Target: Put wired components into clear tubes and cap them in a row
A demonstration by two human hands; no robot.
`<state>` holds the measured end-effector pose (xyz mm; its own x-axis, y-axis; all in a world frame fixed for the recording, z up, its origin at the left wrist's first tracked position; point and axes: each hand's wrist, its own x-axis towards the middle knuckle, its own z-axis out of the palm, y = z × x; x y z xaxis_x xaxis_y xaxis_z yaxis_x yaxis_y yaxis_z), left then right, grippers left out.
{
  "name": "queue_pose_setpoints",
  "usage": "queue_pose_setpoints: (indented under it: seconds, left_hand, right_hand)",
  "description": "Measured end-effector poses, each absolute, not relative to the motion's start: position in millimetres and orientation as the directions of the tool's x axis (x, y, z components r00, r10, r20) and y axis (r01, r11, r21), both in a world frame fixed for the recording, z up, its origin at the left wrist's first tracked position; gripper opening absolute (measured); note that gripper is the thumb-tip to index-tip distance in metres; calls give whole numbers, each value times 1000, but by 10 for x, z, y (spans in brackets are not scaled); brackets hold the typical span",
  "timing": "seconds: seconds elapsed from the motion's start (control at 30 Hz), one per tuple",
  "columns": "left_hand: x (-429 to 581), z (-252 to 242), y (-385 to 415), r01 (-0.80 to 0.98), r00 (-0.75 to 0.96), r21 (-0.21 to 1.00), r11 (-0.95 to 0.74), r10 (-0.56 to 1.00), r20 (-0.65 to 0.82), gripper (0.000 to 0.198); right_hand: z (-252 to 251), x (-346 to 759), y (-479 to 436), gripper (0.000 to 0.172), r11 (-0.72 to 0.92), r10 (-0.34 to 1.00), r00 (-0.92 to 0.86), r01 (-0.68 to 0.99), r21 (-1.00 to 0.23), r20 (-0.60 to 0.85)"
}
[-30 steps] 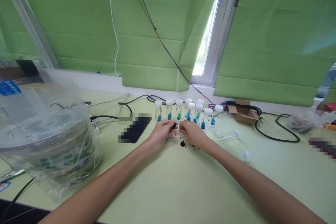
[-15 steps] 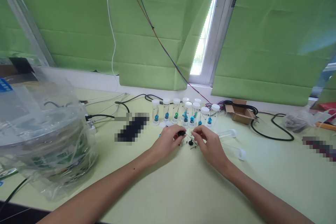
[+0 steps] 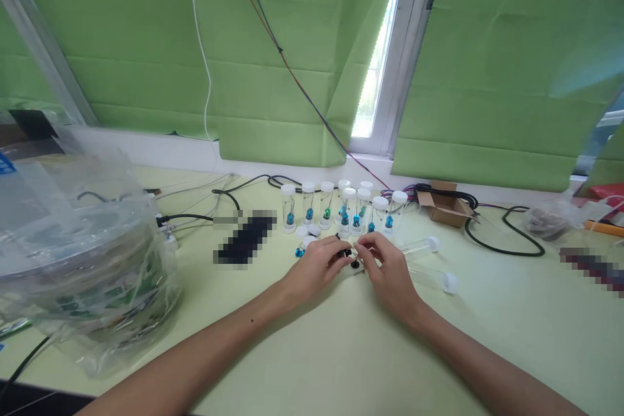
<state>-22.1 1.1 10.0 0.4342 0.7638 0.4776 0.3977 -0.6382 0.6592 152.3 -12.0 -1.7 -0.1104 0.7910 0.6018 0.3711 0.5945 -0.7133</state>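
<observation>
My left hand (image 3: 316, 265) rests on the pale green table with its fingers pinched round a small black part (image 3: 345, 252). My right hand (image 3: 386, 268) is close beside it, fingers curled and pinched near the same part; what it holds is too small to name. Another small black piece (image 3: 355, 264) lies on the table between the hands. Just behind them stands a row of clear tubes with white caps (image 3: 341, 208), each with a blue or green bead on a thin lead inside. Loose white caps (image 3: 308, 233) lie in front of the row.
Two empty clear tubes (image 3: 429, 263) lie on their sides to the right. A large bag-wrapped round container (image 3: 82, 253) fills the left. A small cardboard box (image 3: 444, 208) and black cables (image 3: 502, 240) sit at the back right. Green blinds hang behind.
Both hands have drawn back from the tube row toward me by a little. The left hand still pinches the black part, and the white caps in front of the row now show.
</observation>
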Motion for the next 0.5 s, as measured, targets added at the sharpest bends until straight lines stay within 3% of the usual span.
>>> queue_pose_setpoints:
  seconds: [0.5]
  left_hand:
    - [-204, 74, 4, 453, 447, 677, -580, 805, 391, 19]
  right_hand:
    - [-72, 1504, -73, 21, 494, 869, -143, 178, -851, 474]
